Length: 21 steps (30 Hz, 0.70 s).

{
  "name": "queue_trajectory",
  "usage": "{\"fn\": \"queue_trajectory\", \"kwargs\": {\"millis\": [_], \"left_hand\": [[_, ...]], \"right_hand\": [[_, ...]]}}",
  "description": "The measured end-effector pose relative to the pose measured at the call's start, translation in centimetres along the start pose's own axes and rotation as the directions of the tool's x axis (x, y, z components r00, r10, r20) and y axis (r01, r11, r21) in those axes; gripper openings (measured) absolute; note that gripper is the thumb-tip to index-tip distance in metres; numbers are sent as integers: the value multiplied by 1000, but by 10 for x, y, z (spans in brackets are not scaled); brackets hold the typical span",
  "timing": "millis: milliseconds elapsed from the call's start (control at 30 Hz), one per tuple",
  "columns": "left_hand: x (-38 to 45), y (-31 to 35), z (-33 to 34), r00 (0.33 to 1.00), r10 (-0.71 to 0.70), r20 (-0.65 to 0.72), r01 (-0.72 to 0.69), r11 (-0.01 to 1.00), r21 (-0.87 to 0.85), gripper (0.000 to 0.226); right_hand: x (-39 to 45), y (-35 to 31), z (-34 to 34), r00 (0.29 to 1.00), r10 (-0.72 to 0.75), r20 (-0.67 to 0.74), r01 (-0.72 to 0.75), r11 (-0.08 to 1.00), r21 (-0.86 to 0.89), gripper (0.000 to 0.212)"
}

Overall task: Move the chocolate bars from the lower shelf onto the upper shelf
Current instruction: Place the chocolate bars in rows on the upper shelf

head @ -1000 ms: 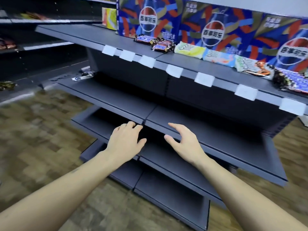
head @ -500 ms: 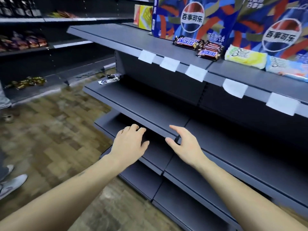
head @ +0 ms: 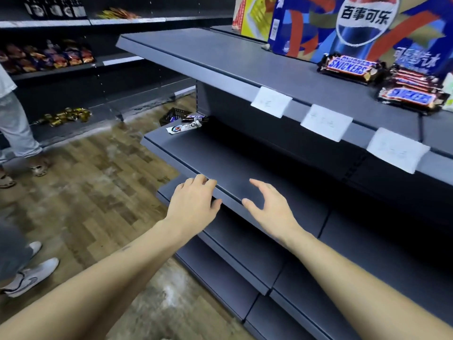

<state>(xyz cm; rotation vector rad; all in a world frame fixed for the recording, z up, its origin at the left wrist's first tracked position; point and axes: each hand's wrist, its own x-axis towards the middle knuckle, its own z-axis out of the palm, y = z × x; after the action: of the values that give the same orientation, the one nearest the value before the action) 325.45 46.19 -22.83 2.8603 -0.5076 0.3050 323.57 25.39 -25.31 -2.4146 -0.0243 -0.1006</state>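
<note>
Two chocolate bars lie at the far left end of the lower shelf (head: 245, 158): a white-wrapped bar (head: 183, 127) and a dark bar (head: 195, 118) just behind it. The upper shelf (head: 220, 57) carries Snickers bars (head: 349, 67) and a stack of them (head: 413, 93) at the right. My left hand (head: 193, 204) hovers at the lower shelf's front edge with relaxed fingers, holding nothing. My right hand (head: 267, 208) is spread open beside it, empty. Both hands are well short of the two bars.
Pepsi cartons (head: 362, 23) stand behind the Snickers. White price tags (head: 270, 101) hang along the upper shelf's edge. A dark basket (head: 171, 115) sits on the wooden floor beyond the shelf end. People's legs (head: 17, 133) and a shoe (head: 29, 278) are at the left. Another stocked rack (head: 49, 57) lies across the aisle.
My view has swung left along the shelves, bringing the two bars on the lower shelf closer. Both hands stay open and have risen to the lower shelf's front edge.
</note>
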Motion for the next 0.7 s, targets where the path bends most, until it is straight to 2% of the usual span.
{"fn": "queue_trajectory", "kwargs": {"millis": [400,700], "left_hand": [[128,-137,62,994,109,7,-110,991,73,42],[205,-207,106,996,83,26,-85,995,61,38]], "right_hand": [[157,-23,114,991,26,-130,-25,1000,3,60],[251,-18,167,982,-6,-190,-8,997,-71,60]]}}
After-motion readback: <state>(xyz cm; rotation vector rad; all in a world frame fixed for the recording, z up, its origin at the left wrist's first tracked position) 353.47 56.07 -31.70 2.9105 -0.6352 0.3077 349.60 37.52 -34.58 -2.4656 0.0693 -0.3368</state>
